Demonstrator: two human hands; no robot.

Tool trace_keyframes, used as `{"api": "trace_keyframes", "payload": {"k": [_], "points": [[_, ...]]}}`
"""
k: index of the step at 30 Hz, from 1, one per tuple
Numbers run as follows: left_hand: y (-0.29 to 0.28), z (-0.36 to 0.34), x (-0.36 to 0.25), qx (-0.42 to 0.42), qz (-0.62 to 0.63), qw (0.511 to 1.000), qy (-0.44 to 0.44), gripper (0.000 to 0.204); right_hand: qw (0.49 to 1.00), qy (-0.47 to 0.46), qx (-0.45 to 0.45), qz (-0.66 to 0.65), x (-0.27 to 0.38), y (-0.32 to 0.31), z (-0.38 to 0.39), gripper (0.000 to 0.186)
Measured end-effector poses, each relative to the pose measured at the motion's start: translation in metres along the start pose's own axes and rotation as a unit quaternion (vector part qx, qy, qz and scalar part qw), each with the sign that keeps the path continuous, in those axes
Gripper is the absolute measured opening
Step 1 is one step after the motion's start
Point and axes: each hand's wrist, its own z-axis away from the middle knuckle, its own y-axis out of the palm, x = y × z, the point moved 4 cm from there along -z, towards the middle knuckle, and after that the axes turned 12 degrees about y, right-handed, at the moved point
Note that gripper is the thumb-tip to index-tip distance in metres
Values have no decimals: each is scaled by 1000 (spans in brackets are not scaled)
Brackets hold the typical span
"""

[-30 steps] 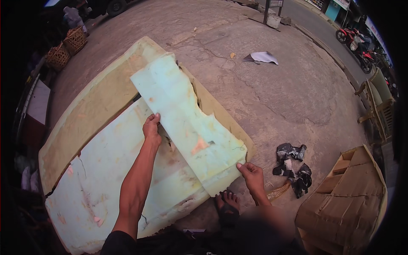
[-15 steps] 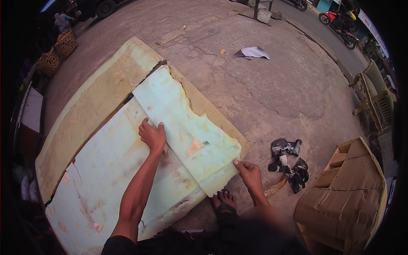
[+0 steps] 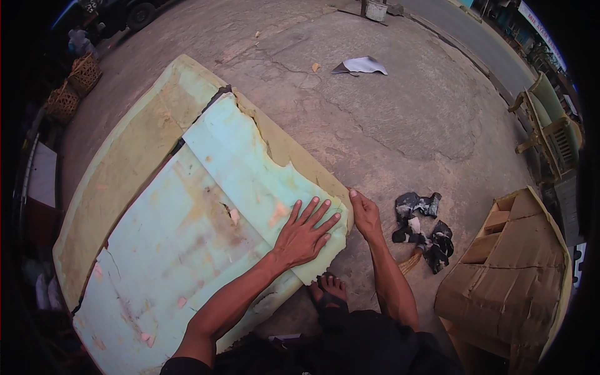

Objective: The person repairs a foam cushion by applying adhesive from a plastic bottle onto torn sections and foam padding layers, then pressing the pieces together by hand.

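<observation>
A pale green foam strip (image 3: 240,153) with a ragged right edge lies over a larger foam-covered piece (image 3: 162,231), stained and dotted with small pink scraps. Under the strip's ragged side, a tan foam layer (image 3: 297,153) juts out. My left hand (image 3: 303,236) rests flat on the near end of the strip, fingers spread. At the right corner, my right hand (image 3: 366,215) is closed, thumb on top, pinching the tan foam layer's edge; its other fingertips are partly hidden. Along the left side runs a tan foam band (image 3: 128,169), divided from the middle by a dark gap.
My sandalled foot (image 3: 330,290) stands by the near corner. Black and white scraps (image 3: 422,231) lie to the right, beside a cardboard-covered wooden frame (image 3: 506,275). A carved chair (image 3: 550,128), a grey-white sheet (image 3: 361,65) and woven baskets (image 3: 84,74) are farther off.
My left hand has moved right from the strip's inner edge and flattened on its near end. My right hand has shifted farther away along the corner. The red motorcycle has left view.
</observation>
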Motion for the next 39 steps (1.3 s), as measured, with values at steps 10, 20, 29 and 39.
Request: {"api": "trace_keyframes", "payload": {"k": [10,20,29,39], "points": [[3,-7,-7,27,-72,996,37,63,999,4,12,39,-6,-4,-2,44],[3,-11,-9,74,-71,994,36,65,990,1,-53,131,6,3,9,47],[-8,-2,-11,10,16,1000,-6,62,997,-14,-42,-64,-15,-1,22,55],[-36,93,-8,14,9,1000,-27,72,991,116,5,-65,-45,13,139,72]]}}
